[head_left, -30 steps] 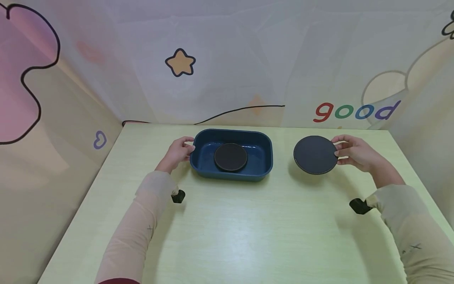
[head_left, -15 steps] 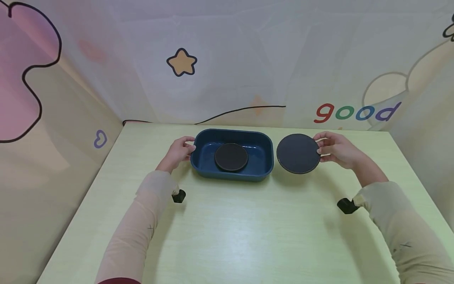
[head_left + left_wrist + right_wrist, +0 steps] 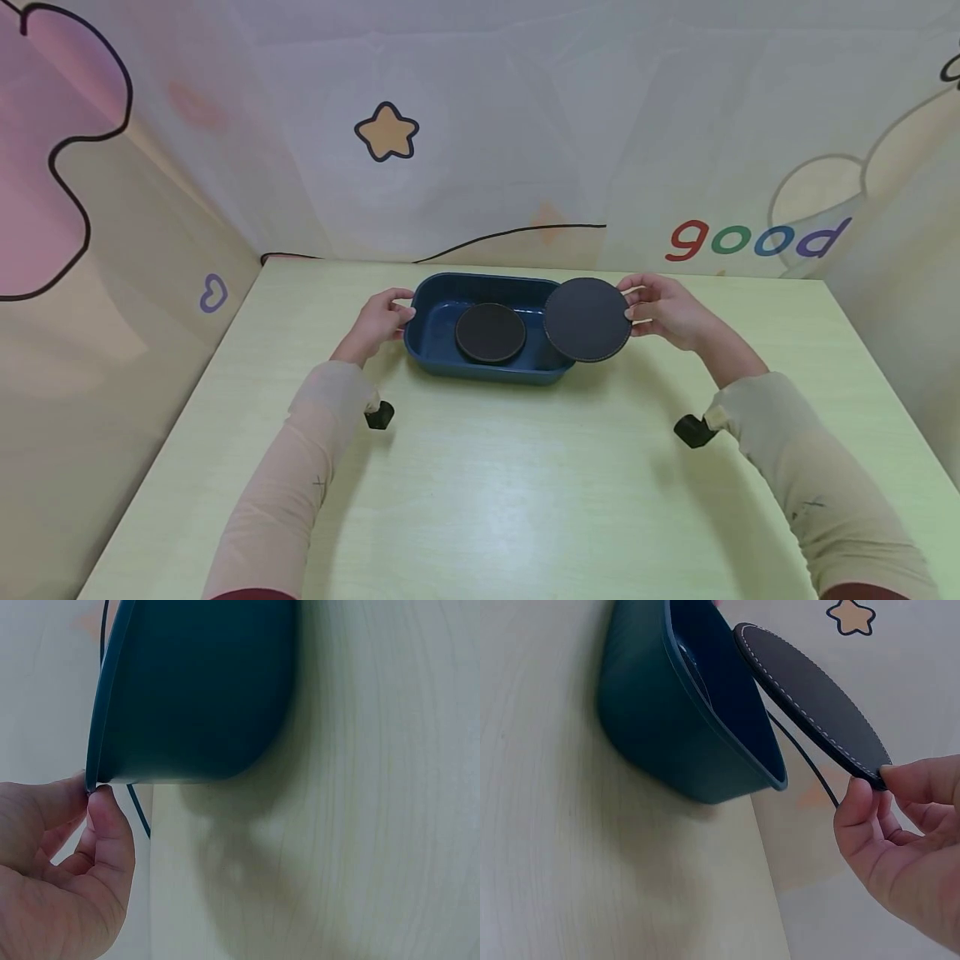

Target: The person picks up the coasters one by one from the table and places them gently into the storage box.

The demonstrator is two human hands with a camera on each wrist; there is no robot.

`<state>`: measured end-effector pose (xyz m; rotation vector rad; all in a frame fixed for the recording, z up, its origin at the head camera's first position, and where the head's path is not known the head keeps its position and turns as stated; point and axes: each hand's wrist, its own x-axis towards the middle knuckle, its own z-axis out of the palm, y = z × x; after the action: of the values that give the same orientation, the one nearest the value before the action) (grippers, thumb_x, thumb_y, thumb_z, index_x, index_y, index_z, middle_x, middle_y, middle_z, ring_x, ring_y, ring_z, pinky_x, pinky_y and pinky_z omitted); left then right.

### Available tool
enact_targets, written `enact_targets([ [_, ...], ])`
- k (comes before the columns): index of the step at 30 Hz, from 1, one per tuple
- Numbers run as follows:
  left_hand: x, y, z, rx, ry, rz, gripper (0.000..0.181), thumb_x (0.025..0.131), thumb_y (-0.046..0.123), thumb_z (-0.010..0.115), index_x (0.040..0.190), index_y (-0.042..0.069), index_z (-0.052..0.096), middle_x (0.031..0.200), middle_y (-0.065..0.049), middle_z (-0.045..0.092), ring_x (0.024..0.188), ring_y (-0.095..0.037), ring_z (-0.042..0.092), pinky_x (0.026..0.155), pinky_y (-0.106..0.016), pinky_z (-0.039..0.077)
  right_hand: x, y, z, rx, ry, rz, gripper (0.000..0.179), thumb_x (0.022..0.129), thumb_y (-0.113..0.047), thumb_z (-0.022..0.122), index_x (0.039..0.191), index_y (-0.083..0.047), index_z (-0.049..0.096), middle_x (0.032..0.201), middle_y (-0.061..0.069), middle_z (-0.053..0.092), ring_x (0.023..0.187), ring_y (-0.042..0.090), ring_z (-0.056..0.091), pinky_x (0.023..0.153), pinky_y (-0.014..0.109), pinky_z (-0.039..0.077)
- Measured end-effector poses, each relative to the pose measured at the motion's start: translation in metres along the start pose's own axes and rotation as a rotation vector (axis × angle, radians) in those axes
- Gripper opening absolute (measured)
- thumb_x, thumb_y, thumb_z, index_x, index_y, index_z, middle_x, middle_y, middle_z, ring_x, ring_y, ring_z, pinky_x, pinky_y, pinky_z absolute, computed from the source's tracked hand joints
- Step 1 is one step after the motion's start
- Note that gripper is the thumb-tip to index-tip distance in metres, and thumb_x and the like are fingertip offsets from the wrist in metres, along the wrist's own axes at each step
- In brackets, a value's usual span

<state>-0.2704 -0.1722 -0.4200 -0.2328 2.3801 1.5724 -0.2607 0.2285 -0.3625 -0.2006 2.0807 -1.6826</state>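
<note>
A dark blue rectangular basin [image 3: 487, 374] with rounded corners stands on the table near its back edge. Inside it lies a round black coaster [image 3: 490, 332]. My left hand [image 3: 375, 321] pinches the basin's left rim between thumb and fingers, seen close in the left wrist view. A second round black coaster [image 3: 587, 320], with white stitching round its edge in the right wrist view, is pinched at its right edge by my right hand [image 3: 667, 312]. This coaster is raised and tilted, and overlaps the basin's right end in the head view.
The pale wooden table [image 3: 450, 483] stretches toward me in front of the basin. Behind it hangs a printed backdrop [image 3: 487, 150] with a star and coloured letters. A small black device [image 3: 694, 431] sticks out from each wrist.
My right hand has carried its coaster leftward, from beside the basin to over the basin's right end. The left hand, the basin and the coaster inside have stayed put.
</note>
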Motion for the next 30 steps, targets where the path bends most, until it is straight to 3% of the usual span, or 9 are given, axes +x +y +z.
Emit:
enact_targets([
  [10, 0.001, -0.001, 0.000, 0.005, 0.004, -0.001, 0.036, 0.092, 0.012, 0.046, 0.128, 0.011, 0.042, 0.096, -0.008, 0.049, 0.078, -0.018, 0.054, 0.062, -0.021, 0.046, 0.018, -0.003, 0.022, 0.042, 0.012, 0.018, 0.026, 0.086, 0.007, 0.044, 0.105, -0.011, 0.042, 0.085, 0.001, 0.048, 0.067, 0.010, 0.054, 0.063, 0.024, 0.049],
  [30, -0.002, 0.001, 0.000, -0.003, 0.009, -0.001, 0.036, 0.092, 0.010, 0.046, 0.127, 0.009, 0.042, 0.092, -0.006, 0.047, 0.076, -0.017, 0.054, 0.060, -0.020, 0.045, 0.049, 0.004, 0.066, 0.135, 0.057, 0.032, 0.027, 0.084, 0.007, 0.047, 0.107, -0.008, 0.042, 0.083, 0.002, 0.041, 0.065, 0.011, 0.046, 0.057, 0.023, 0.048],
])
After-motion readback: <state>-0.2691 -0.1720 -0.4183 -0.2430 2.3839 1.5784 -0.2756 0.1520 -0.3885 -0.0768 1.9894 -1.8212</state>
